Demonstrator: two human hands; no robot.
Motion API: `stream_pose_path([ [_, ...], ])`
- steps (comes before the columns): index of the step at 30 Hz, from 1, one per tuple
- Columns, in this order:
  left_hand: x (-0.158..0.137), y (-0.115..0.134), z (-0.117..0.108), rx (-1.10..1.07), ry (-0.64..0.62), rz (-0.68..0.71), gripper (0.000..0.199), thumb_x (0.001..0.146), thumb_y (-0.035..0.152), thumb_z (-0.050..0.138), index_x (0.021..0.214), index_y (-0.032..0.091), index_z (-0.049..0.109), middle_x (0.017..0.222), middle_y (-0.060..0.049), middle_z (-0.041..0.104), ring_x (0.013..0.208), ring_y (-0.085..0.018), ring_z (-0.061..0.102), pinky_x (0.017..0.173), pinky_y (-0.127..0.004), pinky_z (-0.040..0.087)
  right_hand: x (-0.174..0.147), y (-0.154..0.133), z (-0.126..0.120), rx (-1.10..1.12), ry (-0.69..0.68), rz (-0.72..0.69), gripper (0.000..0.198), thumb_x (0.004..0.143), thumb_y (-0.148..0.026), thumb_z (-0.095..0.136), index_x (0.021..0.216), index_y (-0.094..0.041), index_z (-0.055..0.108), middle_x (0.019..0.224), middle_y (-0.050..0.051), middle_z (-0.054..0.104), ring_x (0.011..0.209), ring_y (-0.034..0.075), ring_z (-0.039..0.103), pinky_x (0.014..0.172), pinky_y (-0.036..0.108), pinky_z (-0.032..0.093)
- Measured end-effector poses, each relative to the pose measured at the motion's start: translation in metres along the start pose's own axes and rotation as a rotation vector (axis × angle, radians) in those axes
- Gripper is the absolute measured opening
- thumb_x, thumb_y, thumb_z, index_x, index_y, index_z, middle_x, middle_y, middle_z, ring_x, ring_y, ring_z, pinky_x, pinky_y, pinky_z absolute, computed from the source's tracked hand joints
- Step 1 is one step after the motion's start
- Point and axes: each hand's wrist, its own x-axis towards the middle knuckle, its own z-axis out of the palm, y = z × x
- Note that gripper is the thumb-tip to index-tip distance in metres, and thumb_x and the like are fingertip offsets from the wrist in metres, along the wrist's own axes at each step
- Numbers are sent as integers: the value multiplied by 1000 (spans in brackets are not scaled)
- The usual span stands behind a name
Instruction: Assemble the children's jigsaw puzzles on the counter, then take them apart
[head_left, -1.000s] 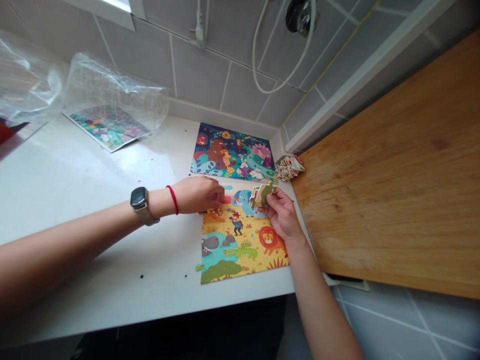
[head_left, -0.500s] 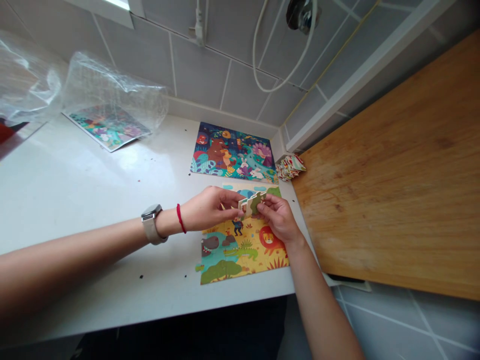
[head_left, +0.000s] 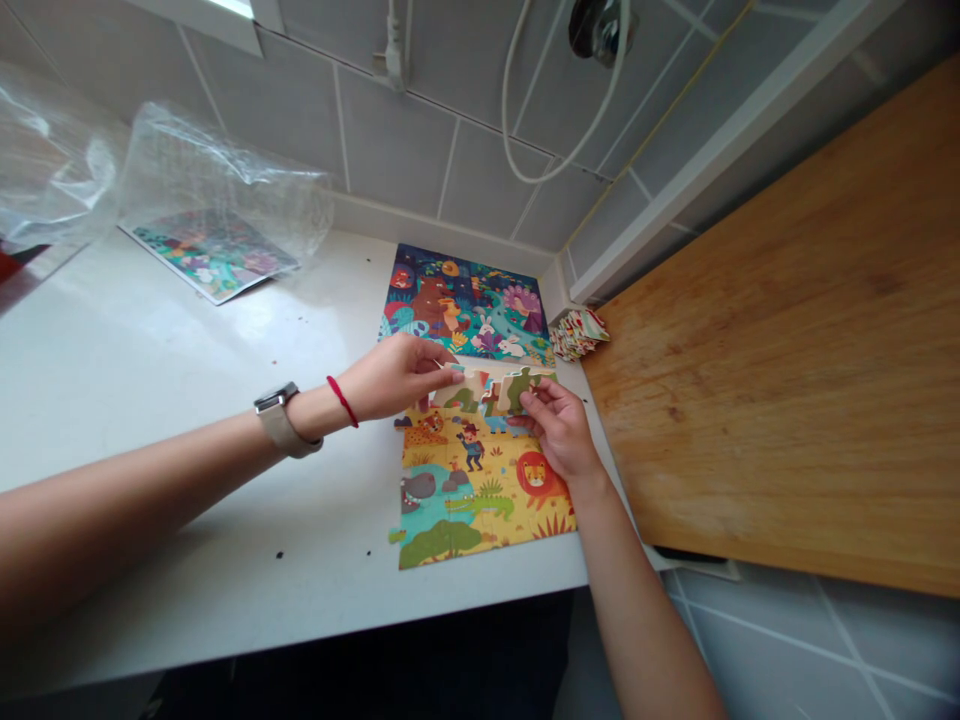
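My left hand (head_left: pixel 409 377) pinches a pale puzzle piece with green on it (head_left: pixel 466 392) between thumb and fingers. In my right hand (head_left: pixel 561 425) are green and brown puzzle pieces (head_left: pixel 514 390), gripped by thumb and fingers; how many I cannot tell. Both hands hold their pieces side by side above the upper part of a yellow animal puzzle (head_left: pixel 491 470), which shows a lion, a crocodile and a hippo. The held pieces and fingers hide part of its upper area. Beyond it lies a dark blue forest puzzle (head_left: pixel 469 305), flat on the white table.
A heap of puzzle pieces (head_left: pixel 579 334) sits in the corner beside a wooden board (head_left: pixel 780 370) on the right. Clear plastic bags (head_left: pixel 217 170) and a picture card (head_left: pixel 214 255) lie at the back left. A white cable (head_left: pixel 510 130) hangs against the tiled wall.
My left hand has moved left and slightly away from me with a piece, apart from those in my right hand. My right hand has stayed almost in place.
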Motion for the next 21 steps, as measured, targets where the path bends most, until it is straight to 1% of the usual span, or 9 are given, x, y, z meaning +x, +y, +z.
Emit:
stream_pose_path([
  [3, 4, -3, -18, 85, 12, -47, 26, 91, 41, 58, 100, 18, 67, 70, -1, 75, 59, -17, 73, 60, -28, 53, 3, -1, -1, 34, 73, -4, 34, 66, -36, 93, 88, -23, 71, 86, -3, 69, 72, 12, 66, 58, 22, 64],
  [5, 6, -8, -26, 136, 36, -76, 24, 89, 37, 59, 104, 20, 65, 72, 0, 77, 59, -17, 73, 61, -28, 53, 5, -1, -2, 40, 97, 4, 35, 66, -36, 93, 89, -22, 71, 86, -3, 68, 72, 11, 65, 57, 21, 64],
  [11, 9, -19, -31, 327, 50, -86, 18, 84, 37, 61, 94, 22, 63, 70, 3, 75, 55, -15, 69, 61, -27, 49, 6, 1, -3, 50, 102, 19, 34, 66, -35, 93, 88, -23, 69, 87, -3, 69, 73, 11, 66, 60, 21, 64],
  [14, 10, -21, -32, 479, 84, -89, 18, 82, 38, 63, 87, 21, 65, 74, 0, 75, 57, -14, 66, 59, -26, 46, 6, 0, -3, 58, 105, 26, 35, 65, -34, 93, 88, -23, 70, 86, -3, 69, 73, 11, 66, 60, 21, 64],
  [17, 13, -25, -35, 607, 111, -81, 21, 81, 42, 66, 84, 21, 68, 80, -3, 75, 64, -16, 65, 59, -26, 43, 6, 0, -3, 66, 104, 26, 34, 65, -34, 93, 88, -22, 71, 86, -3, 69, 72, 11, 66, 60, 21, 64],
  [21, 15, -31, -38, 634, 100, -54, 24, 81, 45, 65, 86, 22, 70, 80, -3, 74, 66, -16, 63, 59, -26, 42, 6, 0, -3, 64, 97, 26, 34, 66, -33, 93, 89, -22, 71, 87, -3, 70, 73, 11, 66, 60, 21, 64],
])
